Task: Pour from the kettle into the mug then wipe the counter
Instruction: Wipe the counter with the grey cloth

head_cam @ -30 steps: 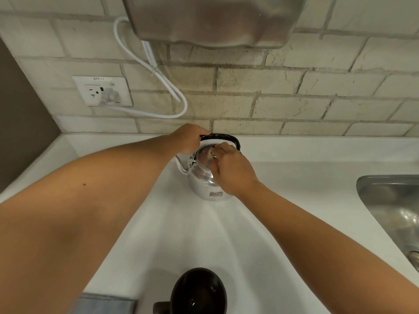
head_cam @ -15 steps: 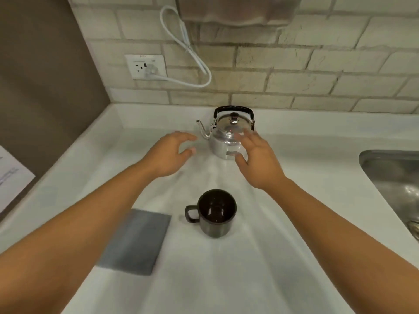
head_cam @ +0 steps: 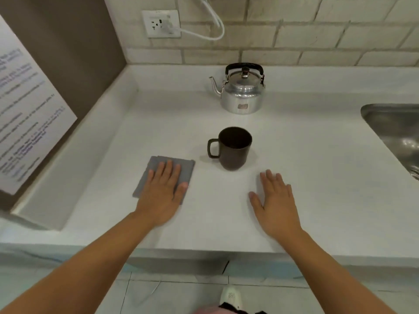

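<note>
A small silver kettle [head_cam: 240,94] with a black handle stands upright near the back of the white counter [head_cam: 306,159], its lid on and spout pointing left. A dark brown mug [head_cam: 231,148] stands in front of it, handle to the left. A grey folded cloth [head_cam: 181,168] lies flat to the left of the mug. My left hand [head_cam: 161,196] rests palm down on the cloth with fingers spread. My right hand [head_cam: 277,203] lies flat and open on the bare counter, in front of and right of the mug, holding nothing.
A steel sink [head_cam: 394,132] is sunk into the counter at the right. A brick wall with a socket [head_cam: 161,23] and white cable stands behind. A printed notice [head_cam: 25,105] hangs on the brown left wall. The counter's front edge runs just below my wrists.
Both hands left the kettle and drew back toward me. The left one has come down on the cloth, the right one onto the counter. The view pulled back from the wall.
</note>
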A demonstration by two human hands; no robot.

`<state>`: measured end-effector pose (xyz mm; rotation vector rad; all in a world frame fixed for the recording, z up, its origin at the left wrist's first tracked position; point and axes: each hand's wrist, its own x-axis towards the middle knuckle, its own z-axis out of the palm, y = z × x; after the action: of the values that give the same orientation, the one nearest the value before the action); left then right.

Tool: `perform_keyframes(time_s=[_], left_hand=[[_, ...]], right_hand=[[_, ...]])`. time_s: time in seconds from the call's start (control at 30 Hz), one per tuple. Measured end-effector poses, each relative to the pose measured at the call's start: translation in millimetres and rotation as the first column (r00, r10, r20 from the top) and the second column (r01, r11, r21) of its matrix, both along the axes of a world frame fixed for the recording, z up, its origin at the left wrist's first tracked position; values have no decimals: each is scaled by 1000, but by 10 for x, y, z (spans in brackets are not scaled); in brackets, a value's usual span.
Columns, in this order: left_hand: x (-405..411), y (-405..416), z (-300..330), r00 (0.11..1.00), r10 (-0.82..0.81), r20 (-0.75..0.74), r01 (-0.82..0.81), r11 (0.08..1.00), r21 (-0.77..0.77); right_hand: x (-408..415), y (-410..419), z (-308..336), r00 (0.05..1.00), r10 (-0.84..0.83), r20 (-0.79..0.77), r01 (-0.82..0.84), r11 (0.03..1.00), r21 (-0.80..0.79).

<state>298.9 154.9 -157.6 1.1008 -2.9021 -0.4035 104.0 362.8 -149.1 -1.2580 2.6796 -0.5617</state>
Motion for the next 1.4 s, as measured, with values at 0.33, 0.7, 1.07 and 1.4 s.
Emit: perform_keyframes(time_s=[0.33,0.7,1.07,1.4], left_hand=[[-799,-393,129,991,3,135,-13,997,74],[-320,1418,28,940,-340,-2,340,940,8],[-2262,1503,102,991,-99,86,92,992,87],[-2305,1563,70,981,-188,52,183,980,76]], right_hand=[[25,31,-82,999,32,-36,-30,998,56],[-325,446,97,1000,17,-15,-18,998,-59],[-795,781,-57,1000,5,-27,-3,998,69],[-824,782,-86,999,32,-1,-32,998,52]])
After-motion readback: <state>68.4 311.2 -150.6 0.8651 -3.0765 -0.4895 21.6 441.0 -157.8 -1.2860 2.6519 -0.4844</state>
